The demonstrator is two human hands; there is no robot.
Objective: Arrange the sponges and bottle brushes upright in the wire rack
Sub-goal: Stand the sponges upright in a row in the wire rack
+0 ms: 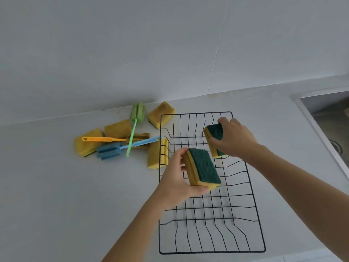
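Two sponges gripped, one in my left hand, one in my right hand, over the rack. Loose sponges and brushes clutter the grey counter left; sink right.

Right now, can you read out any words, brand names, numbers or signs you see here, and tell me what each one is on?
None: no readable text, label, number or sign shows anywhere in this view.
The sponge in the left hand and the sponge in the right hand: plain green and yellow, no print.
The blue bottle brush, the orange one, the green one, the wire rack: unmarked.
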